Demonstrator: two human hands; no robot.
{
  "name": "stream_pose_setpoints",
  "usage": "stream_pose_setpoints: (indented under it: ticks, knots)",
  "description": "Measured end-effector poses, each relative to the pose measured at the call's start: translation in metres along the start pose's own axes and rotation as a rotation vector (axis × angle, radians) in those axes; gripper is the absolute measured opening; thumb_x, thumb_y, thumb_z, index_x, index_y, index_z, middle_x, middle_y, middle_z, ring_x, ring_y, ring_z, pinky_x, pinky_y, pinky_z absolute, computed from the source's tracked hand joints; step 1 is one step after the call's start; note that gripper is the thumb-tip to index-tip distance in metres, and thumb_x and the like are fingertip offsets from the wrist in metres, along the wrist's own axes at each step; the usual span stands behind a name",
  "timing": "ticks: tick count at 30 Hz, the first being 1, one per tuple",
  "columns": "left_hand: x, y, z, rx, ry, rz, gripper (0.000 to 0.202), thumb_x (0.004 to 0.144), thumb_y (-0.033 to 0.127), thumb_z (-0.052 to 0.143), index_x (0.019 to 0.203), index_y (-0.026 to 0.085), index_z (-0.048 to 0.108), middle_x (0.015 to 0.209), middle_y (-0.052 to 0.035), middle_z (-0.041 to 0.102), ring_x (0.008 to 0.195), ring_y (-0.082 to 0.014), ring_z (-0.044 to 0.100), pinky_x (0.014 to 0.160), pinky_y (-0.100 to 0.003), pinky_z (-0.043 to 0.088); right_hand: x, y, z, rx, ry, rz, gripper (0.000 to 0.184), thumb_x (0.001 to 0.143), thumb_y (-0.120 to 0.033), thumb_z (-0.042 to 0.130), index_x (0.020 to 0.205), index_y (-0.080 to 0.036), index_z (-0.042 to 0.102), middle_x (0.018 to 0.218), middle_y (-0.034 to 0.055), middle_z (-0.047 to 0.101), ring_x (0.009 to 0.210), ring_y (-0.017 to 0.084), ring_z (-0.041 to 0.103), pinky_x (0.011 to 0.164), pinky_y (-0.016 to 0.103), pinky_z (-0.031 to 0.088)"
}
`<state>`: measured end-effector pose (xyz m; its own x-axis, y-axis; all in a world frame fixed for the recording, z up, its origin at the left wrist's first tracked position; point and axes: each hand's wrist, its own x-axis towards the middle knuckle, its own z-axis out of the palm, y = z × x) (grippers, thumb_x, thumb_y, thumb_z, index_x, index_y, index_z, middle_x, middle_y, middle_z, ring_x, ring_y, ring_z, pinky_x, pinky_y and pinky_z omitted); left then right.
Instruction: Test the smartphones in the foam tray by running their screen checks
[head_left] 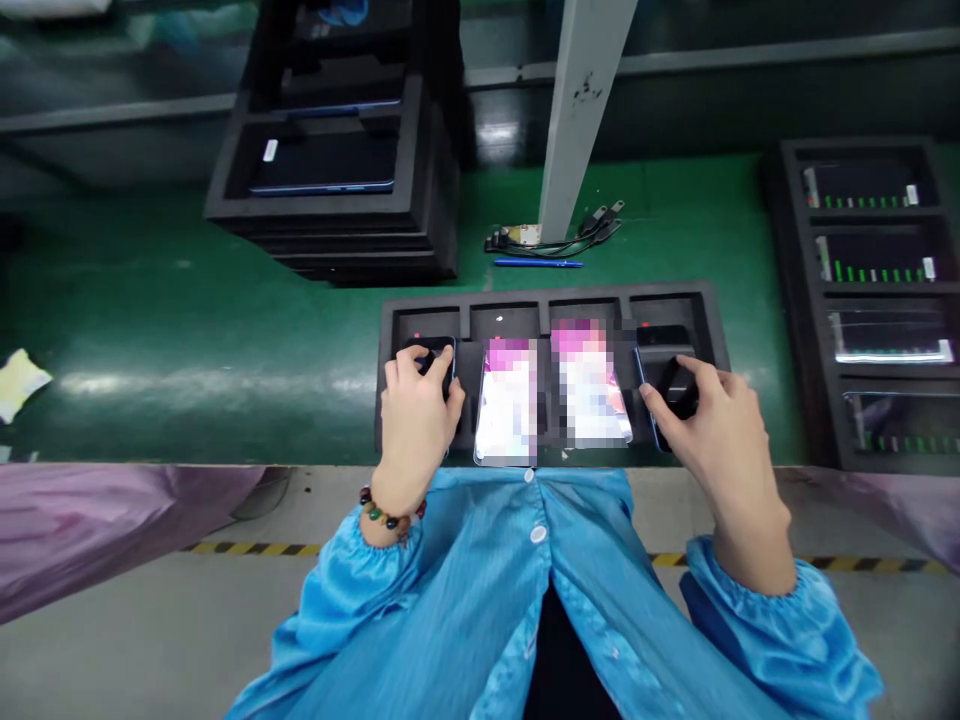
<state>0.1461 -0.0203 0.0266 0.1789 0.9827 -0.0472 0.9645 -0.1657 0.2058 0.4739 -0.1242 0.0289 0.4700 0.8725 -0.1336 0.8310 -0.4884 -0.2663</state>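
A black foam tray [508, 300] with four compartments lies at the table's front edge, with a smartphone in each. My left hand [417, 420] is closed on the leftmost smartphone [450, 372], fingers curled over its dark screen and thumb by its right edge. My right hand [716, 420] grips the rightmost smartphone [660, 340], whose screen is dark too; the thumb is at its left edge and the index finger is over the glass. Between the hands, a smartphone [507, 410] and another smartphone [592, 390] rest with bright, blurred-out screens, the latter slightly tilted.
A stack of black trays [427, 200] holding phones stands at the back left. Another tray [817, 290] with phones in its slots is at the right. Behind my tray are a blue pen [538, 263], black cables [592, 235] and a grey post [577, 120]. A yellowish scrap [21, 383] lies far left.
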Motion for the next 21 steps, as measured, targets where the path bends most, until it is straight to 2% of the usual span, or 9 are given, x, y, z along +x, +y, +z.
stream_pose_setpoints:
  ticks: [3,7,10,12,15,18,21]
  knots:
    - [0.001,0.002,-0.002,0.021,-0.008,-0.016,0.048,0.101,0.023,0.058,0.147,0.018,0.071,0.135,-0.02,0.059,0.12,-0.0358,0.059,0.096,-0.053,0.062,0.001,-0.004,-0.002,0.021,0.009,0.003,0.067,0.098,-0.068,0.058,0.151,-0.027,0.063,0.132,0.0187,0.065,0.12,0.041,0.061,0.089,0.051,0.054]
    - [-0.003,0.002,-0.006,0.026,-0.008,-0.038,0.047,0.101,0.028,0.058,0.145,0.022,0.073,0.134,-0.0189,0.058,0.12,-0.0362,0.06,0.083,-0.048,0.063,0.002,-0.006,0.001,0.026,0.032,0.01,0.067,0.099,-0.068,0.057,0.15,-0.025,0.063,0.132,0.0189,0.066,0.121,0.042,0.061,0.088,0.051,0.054]
    - [-0.011,-0.006,-0.012,-0.009,0.006,-0.026,0.044,0.103,0.037,0.06,0.143,0.025,0.074,0.139,-0.0177,0.059,0.125,-0.0366,0.06,0.092,-0.052,0.064,-0.001,0.006,-0.001,0.076,0.067,-0.049,0.075,0.101,-0.066,0.057,0.161,-0.022,0.053,0.139,0.0205,0.066,0.128,0.042,0.061,0.099,0.055,0.055]
    - [-0.017,-0.019,-0.019,-0.067,0.064,0.001,0.045,0.104,0.042,0.061,0.145,0.026,0.072,0.145,-0.0164,0.06,0.131,-0.0354,0.06,0.108,-0.056,0.06,-0.004,0.021,-0.009,0.159,0.122,-0.117,0.07,0.104,-0.062,0.057,0.161,-0.022,0.054,0.145,0.0195,0.067,0.135,0.04,0.061,0.11,0.058,0.054]
    - [-0.029,-0.05,-0.034,-0.136,0.161,0.055,0.038,0.104,0.044,0.064,0.139,0.033,0.075,0.153,-0.0105,0.061,0.141,-0.0334,0.058,0.126,-0.058,0.048,-0.013,0.048,-0.025,0.269,0.214,-0.176,0.049,0.108,-0.05,0.057,0.151,-0.03,0.065,0.144,0.0139,0.072,0.144,0.036,0.061,0.124,0.057,0.049]
    - [-0.041,-0.084,-0.044,-0.176,0.064,0.137,0.024,0.101,0.044,0.065,0.113,0.039,0.085,0.155,-0.0038,0.063,0.144,-0.0353,0.057,0.128,-0.064,0.043,-0.019,0.071,-0.032,0.37,0.134,-0.232,0.036,0.109,-0.043,0.053,0.134,-0.036,0.077,0.131,0.0107,0.079,0.147,0.035,0.062,0.125,0.057,0.05]
    - [-0.044,-0.104,-0.042,-0.25,-0.08,0.192,0.023,0.1,0.042,0.064,0.101,0.041,0.087,0.159,0.0015,0.062,0.147,-0.0363,0.055,0.126,-0.066,0.045,-0.014,0.082,-0.025,0.453,-0.02,-0.37,0.036,0.112,-0.04,0.048,0.118,-0.032,0.083,0.12,0.0085,0.083,0.146,0.035,0.064,0.124,0.06,0.05]
